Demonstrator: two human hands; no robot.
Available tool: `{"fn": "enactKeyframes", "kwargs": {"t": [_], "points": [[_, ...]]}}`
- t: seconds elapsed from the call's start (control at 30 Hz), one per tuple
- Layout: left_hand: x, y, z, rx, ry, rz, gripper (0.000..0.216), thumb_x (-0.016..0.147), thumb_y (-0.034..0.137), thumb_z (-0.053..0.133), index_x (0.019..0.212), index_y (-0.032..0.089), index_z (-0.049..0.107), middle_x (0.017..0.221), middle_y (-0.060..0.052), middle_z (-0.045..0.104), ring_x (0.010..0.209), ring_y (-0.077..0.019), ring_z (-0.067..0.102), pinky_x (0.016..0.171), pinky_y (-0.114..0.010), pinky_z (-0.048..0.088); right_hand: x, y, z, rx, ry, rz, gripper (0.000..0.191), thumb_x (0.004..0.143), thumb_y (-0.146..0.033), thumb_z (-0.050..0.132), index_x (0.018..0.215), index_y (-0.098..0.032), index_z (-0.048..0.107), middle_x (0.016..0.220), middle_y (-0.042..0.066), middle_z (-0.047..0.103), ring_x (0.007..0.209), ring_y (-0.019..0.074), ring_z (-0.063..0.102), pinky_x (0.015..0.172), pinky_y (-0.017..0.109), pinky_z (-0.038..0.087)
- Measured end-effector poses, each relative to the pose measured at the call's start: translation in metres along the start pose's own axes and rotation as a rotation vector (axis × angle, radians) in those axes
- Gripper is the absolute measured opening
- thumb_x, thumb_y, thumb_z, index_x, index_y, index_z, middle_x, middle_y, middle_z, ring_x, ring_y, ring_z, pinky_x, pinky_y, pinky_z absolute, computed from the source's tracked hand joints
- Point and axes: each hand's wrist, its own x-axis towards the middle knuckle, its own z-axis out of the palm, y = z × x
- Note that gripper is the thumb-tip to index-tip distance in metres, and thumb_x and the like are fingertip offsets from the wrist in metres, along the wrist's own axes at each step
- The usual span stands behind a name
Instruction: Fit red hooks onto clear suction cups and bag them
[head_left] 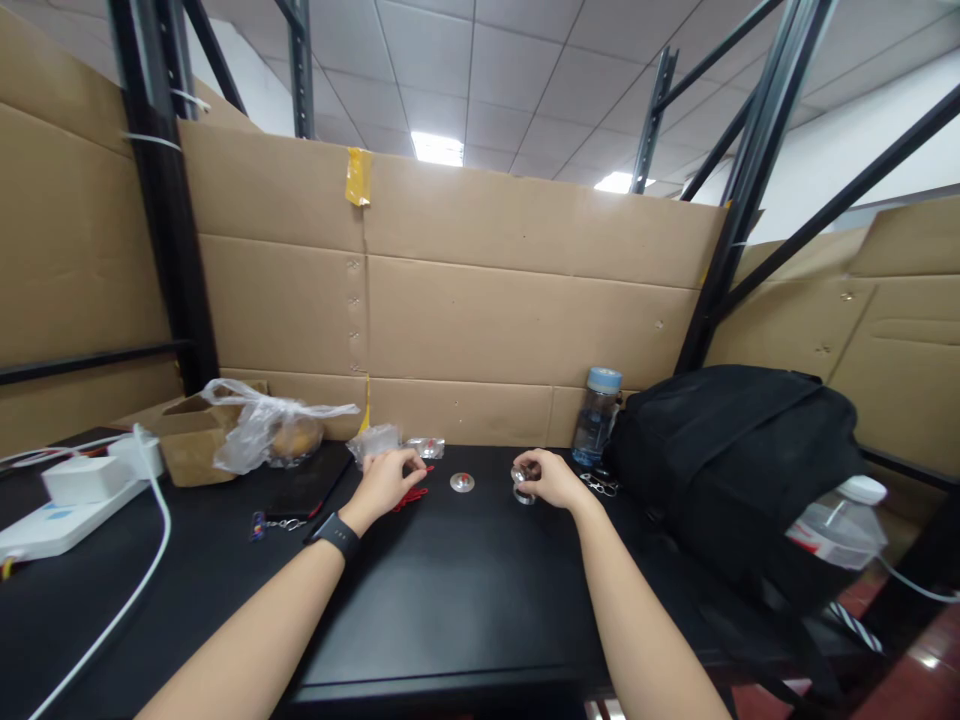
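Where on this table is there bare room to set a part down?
The black tabletop is bare from the small silver disc down to the near edge. Crowded: red plastic pieces at the left hand, shiny metal piece in the right hand, black fabric backpack filling the right side.

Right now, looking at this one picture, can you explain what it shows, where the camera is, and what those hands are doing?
There is no machine here. A person wears a camera on the head, looking forward and down, so both bare arms reach in from below. The left hand, with a dark watch on its wrist, rests on small red pieces; whether it grips them is unclear. The right hand pinches a small silver round piece. Between them on the black table lies a metal disc with a red centre. Around stand a water bottle, a black backpack, a plastic bag and a white power strip.
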Motion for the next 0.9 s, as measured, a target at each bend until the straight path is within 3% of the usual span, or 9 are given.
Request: {"fn": "enactKeyframes", "kwargs": {"t": [0.13,0.3,0.47,0.6,0.9], "points": [[-0.001,0.010,-0.002,-0.026,0.063,0.015,0.020,0.088,0.033,0.066,0.106,0.028,0.075,0.104,-0.003,0.076,0.106,-0.0274,0.066,0.097,-0.041,0.041,0.006,-0.010,0.014,0.194,0.095,-0.066,0.041,0.064,-0.016,0.079,0.104,-0.021,0.072,0.107,0.006,0.071,0.086,0.0190,0.064,0.084,0.036,0.054],[-0.001,0.014,-0.003,-0.037,0.085,0.044,0.017,0.092,0.036,0.064,0.099,0.030,0.079,0.110,-0.003,0.075,0.110,-0.0282,0.063,0.099,-0.043,0.038,0.010,-0.035,0.037,0.491,0.098,-0.063,0.047,0.067,-0.027,0.079,0.112,-0.021,0.067,0.114,0.008,0.067,0.089,0.0185,0.066,0.076,0.033,0.055],[-0.003,0.019,-0.006,-0.039,0.125,0.050,0.020,0.094,0.038,0.064,0.104,0.030,0.078,0.108,-0.004,0.076,0.107,-0.0274,0.062,0.098,-0.043,0.036,0.006,-0.056,0.054,0.662,0.066,-0.032,0.051,0.064,-0.033,0.084,0.111,-0.020,0.067,0.109,0.008,0.066,0.086,0.0164,0.067,0.086,0.036,0.055],[-0.004,0.025,-0.006,-0.043,0.144,0.088,0.019,0.096,0.037,0.062,0.105,0.031,0.077,0.107,-0.004,0.075,0.107,-0.0259,0.061,0.097,-0.042,0.034,0.004,-0.060,0.061,0.776,-0.003,0.022,0.054,0.062,-0.032,0.087,0.110,-0.020,0.067,0.109,0.007,0.066,0.085,0.0162,0.067,0.086,0.036,0.055],[-0.006,0.034,0.000,-0.046,0.141,0.172,0.022,0.100,0.038,0.054,0.100,0.026,0.072,0.110,-0.005,0.071,0.109,-0.0242,0.056,0.094,-0.039,0.030,0.002,-0.060,0.062,0.925,-0.024,0.070,0.052,0.064,-0.032,0.087,0.112,-0.024,0.068,0.117,0.007,0.065,0.088,0.0166,0.066,0.079,0.032,0.055]]}}
